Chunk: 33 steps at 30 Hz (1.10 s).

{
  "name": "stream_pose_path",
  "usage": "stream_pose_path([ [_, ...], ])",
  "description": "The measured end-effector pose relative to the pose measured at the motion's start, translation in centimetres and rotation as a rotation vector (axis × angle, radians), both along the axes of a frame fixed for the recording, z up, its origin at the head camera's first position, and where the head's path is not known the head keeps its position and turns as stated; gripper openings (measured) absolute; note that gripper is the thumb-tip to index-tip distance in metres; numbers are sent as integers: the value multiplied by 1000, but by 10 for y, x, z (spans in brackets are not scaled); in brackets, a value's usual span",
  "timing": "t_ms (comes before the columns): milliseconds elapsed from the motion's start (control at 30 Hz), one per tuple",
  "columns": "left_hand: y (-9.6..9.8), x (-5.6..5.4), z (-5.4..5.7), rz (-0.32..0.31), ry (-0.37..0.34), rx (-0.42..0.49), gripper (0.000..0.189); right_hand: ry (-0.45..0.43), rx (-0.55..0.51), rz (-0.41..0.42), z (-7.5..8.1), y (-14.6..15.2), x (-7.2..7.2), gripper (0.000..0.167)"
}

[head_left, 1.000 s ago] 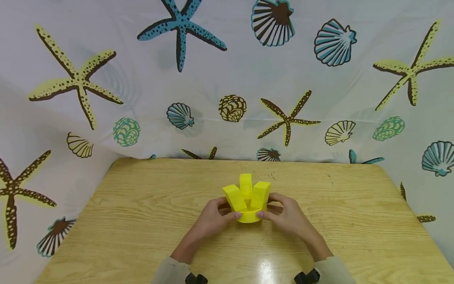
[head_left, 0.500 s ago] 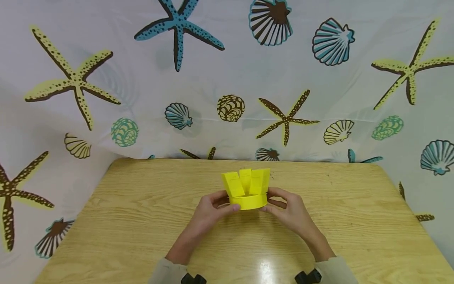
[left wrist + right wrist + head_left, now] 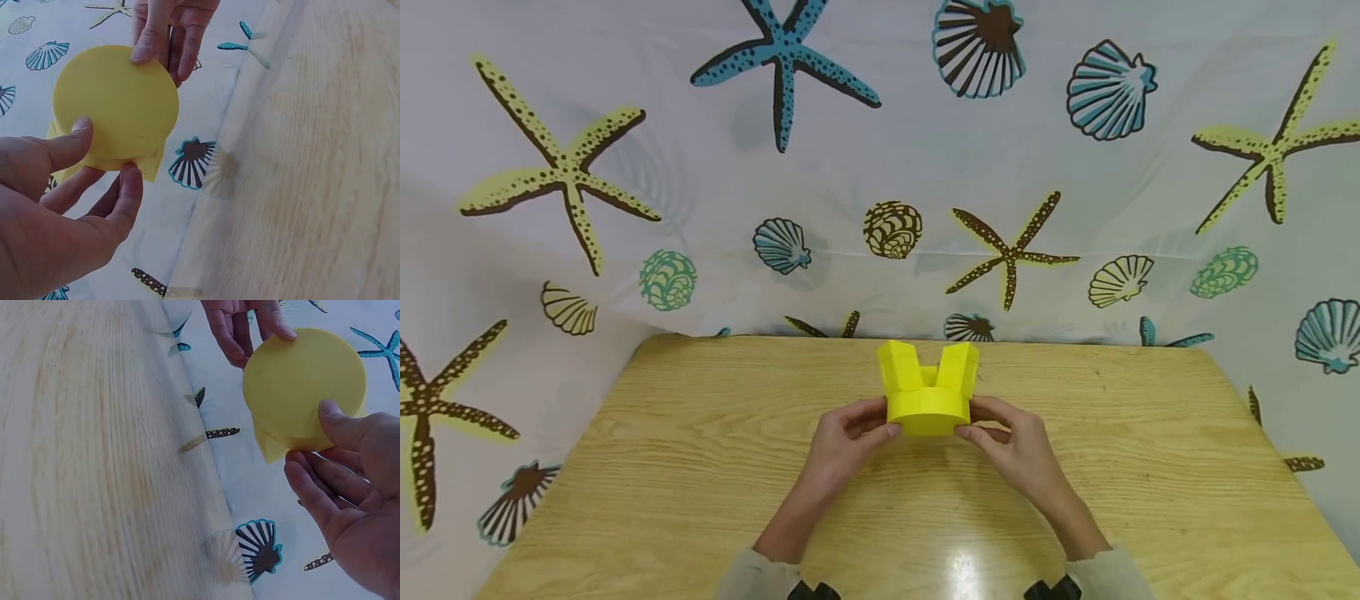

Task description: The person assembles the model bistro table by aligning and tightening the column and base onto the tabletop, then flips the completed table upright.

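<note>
Both hands hold a yellow crown-like piece point(image 3: 928, 406) with a round base and several blocky prongs that flare upward. Its left edge is gripped by my left hand point(image 3: 842, 446), thumb on the base and fingers behind. My right hand point(image 3: 1017, 446) grips the opposite edge the same way. In the left wrist view the flat round underside point(image 3: 115, 100) faces the camera, with the left thumb point(image 3: 80, 134) pressed on it. The right wrist view shows this disc point(image 3: 306, 384) too, and the right thumb point(image 3: 334, 415) lies on it. Most of the prongs are hidden in both wrist views.
A wood-grain table point(image 3: 700, 467) lies beneath the hands. Behind and beside it hangs a white cloth point(image 3: 850, 175) printed with starfish and shells. Dark wrist devices point(image 3: 1051, 590) show at the bottom edge of the head view.
The yellow piece has been raised and tipped back, so its base now turns toward me and the prongs lean away. Both hands moved slightly up with it, keeping their grip.
</note>
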<state>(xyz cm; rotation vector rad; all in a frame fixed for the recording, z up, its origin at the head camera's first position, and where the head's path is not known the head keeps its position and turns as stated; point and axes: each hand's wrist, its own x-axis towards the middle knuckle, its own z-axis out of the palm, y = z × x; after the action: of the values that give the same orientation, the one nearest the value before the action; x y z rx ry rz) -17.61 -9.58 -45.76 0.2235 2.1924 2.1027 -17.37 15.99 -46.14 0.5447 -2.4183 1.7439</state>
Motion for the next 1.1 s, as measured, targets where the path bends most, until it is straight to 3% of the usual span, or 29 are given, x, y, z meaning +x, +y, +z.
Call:
stream_pose_path([
  [233,3,2,0,28,53,-20,37,-3,38,-48,2,-1,3,36],
  [400,6,4,1,15,39,31,33,4,47,-92,3,-1,5,34],
  [700,13,6,0,110,31,100,28,-19,-114,-131,3,-5,2,29],
  [933,19,6,1,181,123,165,29,26,-135,-84,6,-10,2,36],
  [1100,19,7,0,167,162,151,34,35,-134,-57,8,-11,4,35],
])
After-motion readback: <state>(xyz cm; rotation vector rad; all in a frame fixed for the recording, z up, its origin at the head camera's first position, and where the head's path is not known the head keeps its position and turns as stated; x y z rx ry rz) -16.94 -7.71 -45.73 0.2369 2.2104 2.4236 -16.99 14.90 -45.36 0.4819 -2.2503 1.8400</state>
